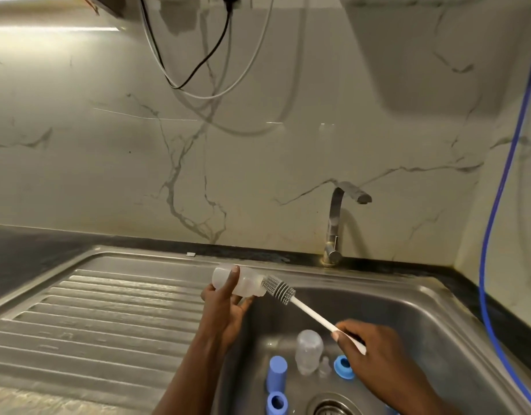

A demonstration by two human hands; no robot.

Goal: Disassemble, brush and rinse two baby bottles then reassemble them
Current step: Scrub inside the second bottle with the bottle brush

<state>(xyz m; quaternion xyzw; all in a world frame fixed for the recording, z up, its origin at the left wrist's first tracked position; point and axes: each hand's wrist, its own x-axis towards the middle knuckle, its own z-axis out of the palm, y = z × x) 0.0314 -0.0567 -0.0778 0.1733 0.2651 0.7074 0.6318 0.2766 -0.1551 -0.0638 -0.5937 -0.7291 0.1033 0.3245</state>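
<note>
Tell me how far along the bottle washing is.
Done: both bottles are apart; a second bottle, blue cap, blue rings and a teat lie in the sink. In hand: the left hand holds a clear bottle, the right hand holds the brush at its mouth. Left: brushing the rest, rinsing (tap not running), reassembly.

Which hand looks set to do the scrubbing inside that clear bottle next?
Probably the right hand: it grips the brush handle, bristles already at the bottle mouth. The left hand is busy holding that bottle sideways over the sink.
</note>
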